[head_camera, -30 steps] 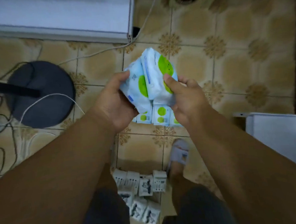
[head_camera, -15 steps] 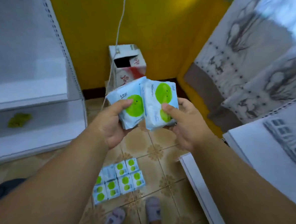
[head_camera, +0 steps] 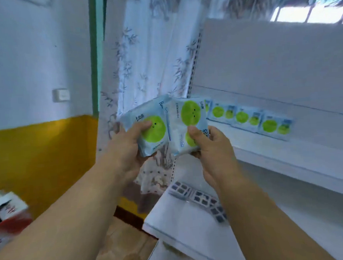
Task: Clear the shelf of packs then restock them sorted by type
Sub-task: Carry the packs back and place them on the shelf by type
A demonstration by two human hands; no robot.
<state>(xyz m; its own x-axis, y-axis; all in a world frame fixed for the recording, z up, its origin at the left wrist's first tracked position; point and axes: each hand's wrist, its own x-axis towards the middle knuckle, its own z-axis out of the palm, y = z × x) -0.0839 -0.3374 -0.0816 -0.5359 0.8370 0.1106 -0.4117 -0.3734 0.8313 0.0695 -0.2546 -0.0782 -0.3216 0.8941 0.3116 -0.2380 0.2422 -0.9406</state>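
Bright, cool daylight enters through the window [head_camera: 311,6] at far right, blown out to white. Motion blur smears the box [head_camera: 7,212] near left, and straight lines bow toward the edges.

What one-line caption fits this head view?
Both hands, left and right, hold green-dot packs before a partly restocked shelf.

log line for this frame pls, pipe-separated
phase: restock | left hand: holds green-dot pack | right hand: holds second green-dot pack | shelf: row of matching packs
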